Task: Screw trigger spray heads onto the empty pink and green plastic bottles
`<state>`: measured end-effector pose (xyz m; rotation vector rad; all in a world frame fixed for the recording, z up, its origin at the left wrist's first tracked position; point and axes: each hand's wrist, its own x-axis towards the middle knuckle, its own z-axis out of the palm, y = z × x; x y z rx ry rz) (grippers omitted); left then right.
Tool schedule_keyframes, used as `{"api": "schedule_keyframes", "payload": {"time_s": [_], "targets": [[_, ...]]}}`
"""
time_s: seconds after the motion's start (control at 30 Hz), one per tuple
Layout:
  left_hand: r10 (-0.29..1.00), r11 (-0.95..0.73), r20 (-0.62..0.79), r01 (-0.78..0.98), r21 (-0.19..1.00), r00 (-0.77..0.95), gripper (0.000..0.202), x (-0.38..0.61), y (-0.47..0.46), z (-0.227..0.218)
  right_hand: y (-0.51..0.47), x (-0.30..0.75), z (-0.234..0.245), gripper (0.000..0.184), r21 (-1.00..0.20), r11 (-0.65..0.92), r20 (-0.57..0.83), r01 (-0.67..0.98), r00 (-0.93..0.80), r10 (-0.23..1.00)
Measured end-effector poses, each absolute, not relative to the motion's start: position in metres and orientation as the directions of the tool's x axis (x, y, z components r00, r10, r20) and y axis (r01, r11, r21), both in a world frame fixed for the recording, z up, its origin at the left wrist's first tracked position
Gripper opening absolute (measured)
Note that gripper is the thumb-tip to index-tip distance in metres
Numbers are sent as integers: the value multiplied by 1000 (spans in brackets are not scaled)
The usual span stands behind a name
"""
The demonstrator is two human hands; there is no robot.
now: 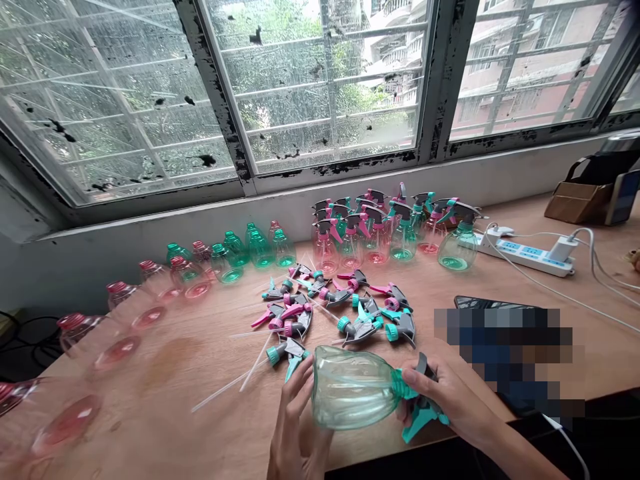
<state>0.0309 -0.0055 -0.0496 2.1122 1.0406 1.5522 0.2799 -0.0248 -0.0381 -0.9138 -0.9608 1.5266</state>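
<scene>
A clear green spray bottle (353,388) lies sideways in front of me, its base to the left and a grey-and-teal trigger sprayer (423,417) at its neck. My right hand (440,393) is closed around the sprayer and neck, thumb on the green collar. At the base, my left hand (297,423) cups the bottle with its fingers along the end. A pale straw shows faintly inside. Just beyond the bottle, loose trigger sprayers (357,327) in pink, teal and grey lie in a pile, some with thin white tubes (217,391).
Headless pink bottles (197,280) and green bottles (260,250) line the left and back of the table (165,413). Several bottles with sprayers (375,240) stand by the wall. Right of them are a power strip (525,253), cables and a dark phone (500,304), partly blurred out.
</scene>
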Motion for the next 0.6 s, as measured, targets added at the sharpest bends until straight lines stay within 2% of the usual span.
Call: {"api": "schedule_keyframes", "payload": {"time_s": [0.07,0.13,0.27,0.43,0.5,0.6], "targets": [[727,-666,666,403,627,164,61,28,-5,-50,-25,279,-36,43,-930,-106,-60,-353,-139,988],[736,-655,655,422,627,170,71,26,-3,-52,-25,279,-33,41,-944,-89,-47,-319,-135,990],[704,-686,692,409,602,163,48,26,0,-53,-25,279,-32,40,-953,-65,-34,-296,-110,993],[645,-728,747,424,539,158,38,30,-1,-51,-24,281,-39,45,-948,-90,-50,-305,-138,989],[658,-712,738,442,546,150,45,30,-2,-51,-24,282,-40,43,-954,-79,-38,-290,-144,989],[690,-687,711,429,586,134,66,28,-4,-52,-25,282,-40,37,-978,-11,7,-207,-85,996]]}}
